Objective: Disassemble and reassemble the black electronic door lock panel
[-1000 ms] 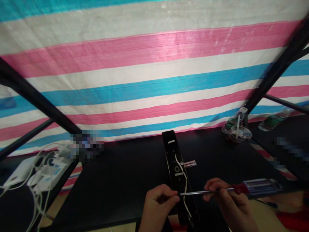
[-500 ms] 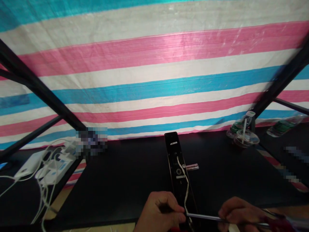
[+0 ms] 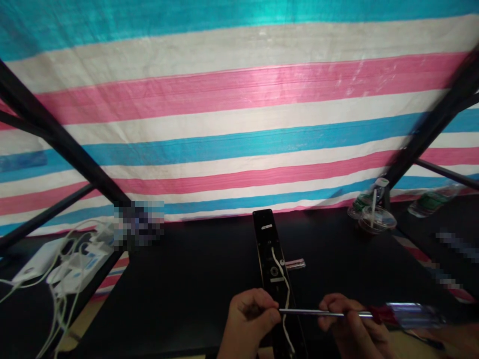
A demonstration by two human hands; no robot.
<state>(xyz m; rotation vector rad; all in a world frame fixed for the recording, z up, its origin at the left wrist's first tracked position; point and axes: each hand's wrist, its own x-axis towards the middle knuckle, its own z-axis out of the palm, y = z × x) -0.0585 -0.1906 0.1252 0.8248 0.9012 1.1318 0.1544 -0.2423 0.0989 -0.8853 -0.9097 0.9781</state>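
My right hand [image 3: 354,319] is closed around the shaft of a screwdriver [image 3: 312,312] with a clear and red handle, held nearly level. The screwdriver's tip meets the pinched thumb and finger of my left hand [image 3: 252,319]. Whatever sits in that pinch is too small to make out. Below both hands lies a long black panel [image 3: 266,259], which looks like the back of a door lock. A white cable [image 3: 286,289] runs down it and passes behind the screwdriver. From the panel's right side a short shiny bar [image 3: 295,264] sticks out.
Left, a white power strip [image 3: 80,271] lies among tangled white cables. A lidded plastic cup with a straw [image 3: 377,220] stands at the back right, by a plastic bottle [image 3: 361,204]; another bottle [image 3: 428,202] lies beyond the frame post. Striped sheeting [image 3: 239,109] hangs behind the black table [image 3: 179,284].
Both hands and the screwdriver have risen a little, and the screwdriver's handle has come into fuller view. The tip has shifted slightly left, still at my left fingertips. The whole view has tilted slightly.
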